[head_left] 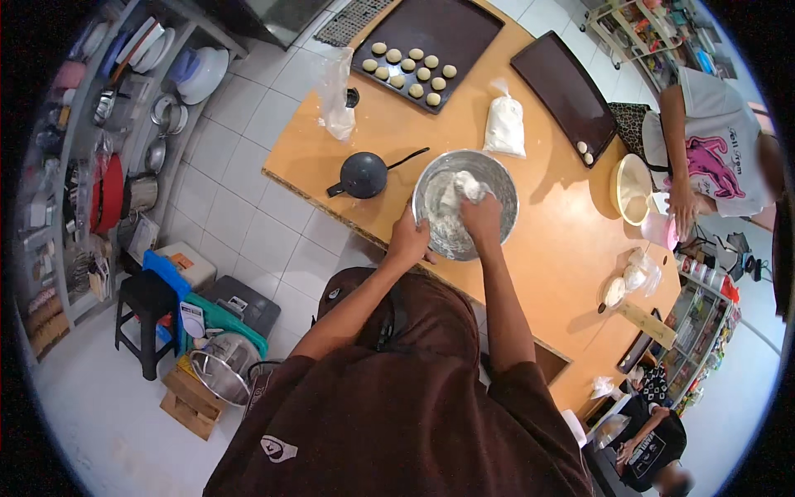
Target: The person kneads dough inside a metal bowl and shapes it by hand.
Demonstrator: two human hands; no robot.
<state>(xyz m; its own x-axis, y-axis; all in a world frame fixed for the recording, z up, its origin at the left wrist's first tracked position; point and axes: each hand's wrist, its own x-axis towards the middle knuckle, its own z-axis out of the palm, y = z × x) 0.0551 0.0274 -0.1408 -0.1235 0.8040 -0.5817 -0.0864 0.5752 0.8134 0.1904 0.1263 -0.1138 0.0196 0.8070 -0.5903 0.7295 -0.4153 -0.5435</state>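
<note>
head view: left hand (408,240) has its grip closed on the bowl (508,180) rim; inside the bowl, right hand (483,217) touches dough (450,199), its closure unclear; slack steadying could let the bowl skid.

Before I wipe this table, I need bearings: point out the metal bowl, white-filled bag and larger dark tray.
Metal bowl (507,192), head view: right inner wall.
White-filled bag (504,129), head view: its middle.
Larger dark tray (445,31), head view: bare upper part.

Lt-brown wooden table (538,273); on it: round silver metal bowl (510,203), dk-grey round pot (363,174), lg dk-brown rect. tray (447,33), narrower dk-brown rect. tray (565,95), clear plastic bag of white powder (504,126), pale-yellow round bowl (618,195).
</note>
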